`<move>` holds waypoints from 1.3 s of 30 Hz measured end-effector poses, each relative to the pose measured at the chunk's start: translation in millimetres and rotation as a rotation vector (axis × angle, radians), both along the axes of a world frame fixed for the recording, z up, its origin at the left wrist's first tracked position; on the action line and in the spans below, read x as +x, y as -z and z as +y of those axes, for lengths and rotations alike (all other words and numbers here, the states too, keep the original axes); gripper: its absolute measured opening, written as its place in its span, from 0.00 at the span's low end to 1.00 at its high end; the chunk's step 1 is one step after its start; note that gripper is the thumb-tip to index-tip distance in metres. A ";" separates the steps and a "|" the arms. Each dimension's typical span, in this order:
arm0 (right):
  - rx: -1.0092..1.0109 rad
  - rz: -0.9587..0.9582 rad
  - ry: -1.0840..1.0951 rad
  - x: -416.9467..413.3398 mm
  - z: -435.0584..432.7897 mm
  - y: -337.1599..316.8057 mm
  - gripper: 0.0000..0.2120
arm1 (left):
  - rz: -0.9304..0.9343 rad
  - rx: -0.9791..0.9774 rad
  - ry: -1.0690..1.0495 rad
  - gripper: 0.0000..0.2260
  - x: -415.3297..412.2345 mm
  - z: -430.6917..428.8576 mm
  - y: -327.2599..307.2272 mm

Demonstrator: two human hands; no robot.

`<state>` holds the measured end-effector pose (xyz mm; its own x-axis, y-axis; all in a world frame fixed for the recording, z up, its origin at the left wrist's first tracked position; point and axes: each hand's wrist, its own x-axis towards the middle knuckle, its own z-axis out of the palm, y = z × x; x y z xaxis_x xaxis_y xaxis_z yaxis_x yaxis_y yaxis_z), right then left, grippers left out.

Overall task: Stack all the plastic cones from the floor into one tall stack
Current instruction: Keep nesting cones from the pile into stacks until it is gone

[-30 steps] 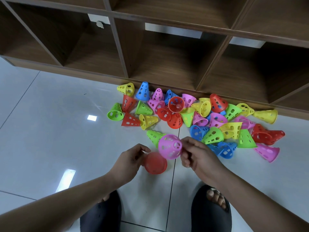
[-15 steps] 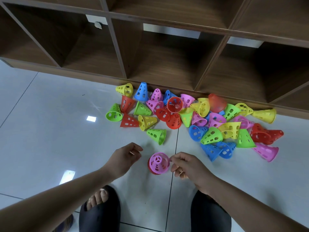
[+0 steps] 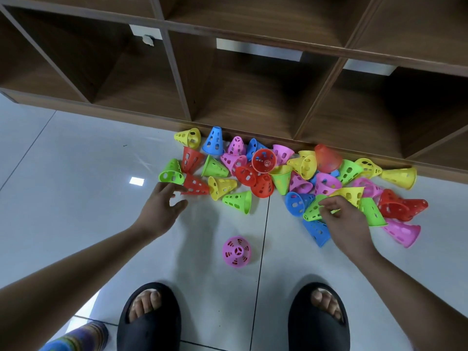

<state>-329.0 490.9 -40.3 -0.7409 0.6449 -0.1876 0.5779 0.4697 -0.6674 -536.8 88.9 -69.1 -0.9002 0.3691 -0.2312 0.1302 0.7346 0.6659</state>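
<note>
Two hands at the pile, stack start by the feet

The left hand [image 3: 164, 206] hovers spread and empty beside a red cone [image 3: 195, 184]; the right hand [image 3: 345, 220] pinches a green cone [image 3: 312, 211] lying on its side, narrow end toward the upright pink cone [image 3: 236, 252]; that one stands between both arms on bare floor [image 3: 76, 186]; the shelf [image 3: 253, 127] hems the pile behind.

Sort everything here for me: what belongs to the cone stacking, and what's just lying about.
Belongs: upright pink cone; loose cone pile; green cone the right hand grips; left hand, open by a red cone.
Lying about: wooden shelf; black slippers; striped object at bottom left.
</note>
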 end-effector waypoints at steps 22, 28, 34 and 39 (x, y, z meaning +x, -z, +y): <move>0.045 -0.024 0.010 9.3 17.0 8.1 0.01 | -0.042 0.266 -0.073 0.08 40.5 30.2 -52.1; -0.251 0.092 0.104 2.8 0.8 -0.5 0.04 | -0.305 0.553 -0.077 0.08 58.2 46.1 -76.2; -0.548 0.192 0.139 -4.0 -19.0 -16.0 0.04 | -0.454 0.588 -0.011 0.05 82.2 55.5 -69.8; -0.827 0.194 0.086 -6.5 -44.2 -27.3 0.06 | -0.463 0.443 0.065 0.05 97.4 51.3 -53.7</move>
<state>-335.5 446.7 -13.0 -0.7634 0.4117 -0.4977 0.4291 -0.2525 -0.8672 -439.4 140.2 -15.4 -0.7160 0.5693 -0.4040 -0.2087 0.3777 0.9021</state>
